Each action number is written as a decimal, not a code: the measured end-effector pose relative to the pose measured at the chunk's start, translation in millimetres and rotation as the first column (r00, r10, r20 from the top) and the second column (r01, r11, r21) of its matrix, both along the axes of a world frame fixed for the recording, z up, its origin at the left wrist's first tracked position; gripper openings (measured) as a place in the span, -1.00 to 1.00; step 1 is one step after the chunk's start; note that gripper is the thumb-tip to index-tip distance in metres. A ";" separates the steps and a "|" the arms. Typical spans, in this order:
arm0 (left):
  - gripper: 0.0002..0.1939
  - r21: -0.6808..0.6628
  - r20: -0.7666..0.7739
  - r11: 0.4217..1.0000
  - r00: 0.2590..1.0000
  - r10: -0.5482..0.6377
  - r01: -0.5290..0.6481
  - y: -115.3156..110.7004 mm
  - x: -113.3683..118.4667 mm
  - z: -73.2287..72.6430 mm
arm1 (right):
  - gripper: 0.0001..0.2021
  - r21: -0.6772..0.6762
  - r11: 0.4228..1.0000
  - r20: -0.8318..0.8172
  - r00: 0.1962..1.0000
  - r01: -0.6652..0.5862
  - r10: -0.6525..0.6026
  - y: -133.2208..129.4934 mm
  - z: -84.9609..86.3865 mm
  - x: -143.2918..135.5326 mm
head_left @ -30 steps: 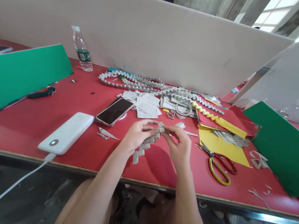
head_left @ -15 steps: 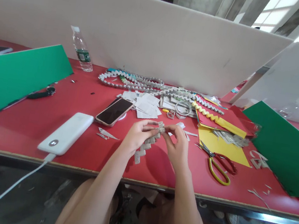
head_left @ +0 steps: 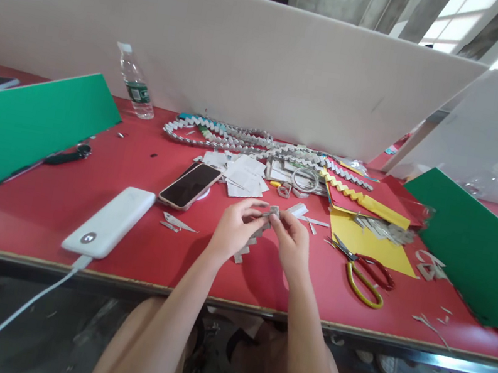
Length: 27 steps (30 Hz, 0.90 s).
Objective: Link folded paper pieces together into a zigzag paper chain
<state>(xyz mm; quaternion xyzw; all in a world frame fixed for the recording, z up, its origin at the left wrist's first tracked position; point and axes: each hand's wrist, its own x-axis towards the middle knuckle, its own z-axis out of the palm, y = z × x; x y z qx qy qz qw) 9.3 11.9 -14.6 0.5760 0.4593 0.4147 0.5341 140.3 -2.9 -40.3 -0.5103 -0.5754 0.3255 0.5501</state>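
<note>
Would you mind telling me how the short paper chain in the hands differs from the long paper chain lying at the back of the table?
The short paper chain is held off the table by the left hand and right hand; the long paper chain lies untouched. The short one hangs down; the long one is looped flat. Both are zigzag folded, whitish-grey paper.

The table [head_left: 59,206] is red. Near its front edge, both hands pinch a grey-and-white printed folded paper chain [head_left: 256,233]. A white power bank [head_left: 110,220] lies toward the front left corner, a black-screened phone [head_left: 191,184] in a pale pink case behind it. 2 green boards [head_left: 25,123] flank the left and right edges. Yellow paper [head_left: 366,241] lies right of centre, beside scissors [head_left: 365,276] with red and yellow handles.
</note>
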 end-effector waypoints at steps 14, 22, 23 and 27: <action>-0.67 0.187 -0.098 0.981 0.992 0.073 -0.054 2.5 3.6 -8.1 | -0.71 -0.121 0.984 0.103 0.985 -0.129 0.141 -1.3 2.9 8.5; -0.65 0.085 0.092 0.992 0.991 -0.097 0.090 3.3 -2.1 -0.9 | -0.71 -0.120 0.955 -0.104 0.960 -0.272 0.260 -3.9 5.1 4.8; -0.64 0.068 0.114 0.990 0.985 -0.127 0.120 2.8 -2.3 0.5 | -0.71 -0.120 0.953 -0.144 0.955 -0.278 0.260 -4.5 6.1 4.4; -0.63 0.040 0.199 0.983 0.963 -0.183 0.178 0.9 -1.2 4.0 | -0.65 -0.159 0.948 -0.283 0.932 -0.277 0.225 -7.7 8.5 4.8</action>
